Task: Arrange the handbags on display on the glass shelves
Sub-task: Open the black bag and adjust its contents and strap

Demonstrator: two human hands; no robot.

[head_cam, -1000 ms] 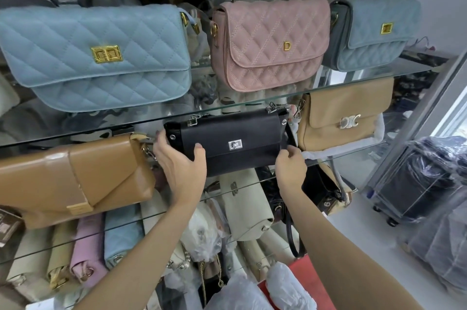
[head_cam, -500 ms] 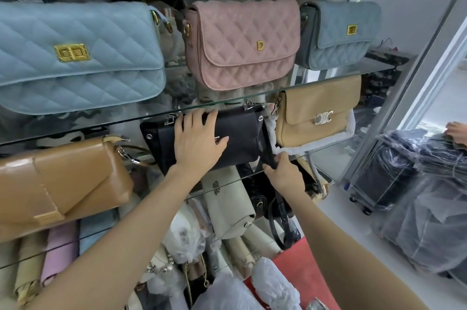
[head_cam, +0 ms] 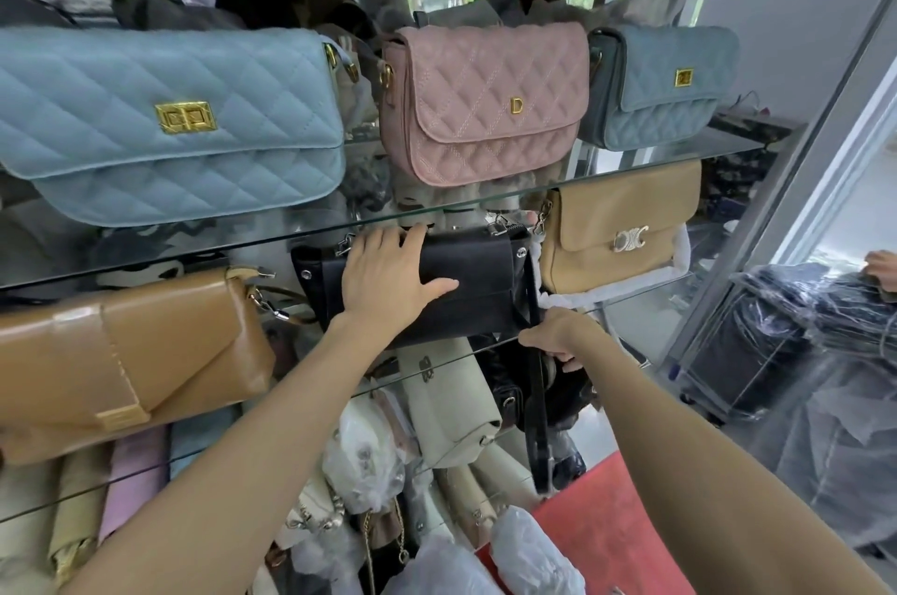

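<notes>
Black bag (head_cam: pixel 466 288) mid-frame on the middle glass shelf (head_cam: pixel 645 293), left hand (head_cam: pixel 388 276) flat against its front, right hand (head_cam: pixel 558 335) pinching the dangling strap (head_cam: pixel 539 424); a tug likely drags it off the edge.

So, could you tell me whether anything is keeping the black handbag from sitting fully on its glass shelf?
Its own strap hangs over the shelf's front edge, pinched by the right hand. Otherwise nothing visible blocks the black handbag.

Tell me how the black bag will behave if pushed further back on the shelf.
The black bag probably slides easily on the smooth glass shelf. Its strap hangs below the edge and may drag. Standing upright, it could tip.
</notes>
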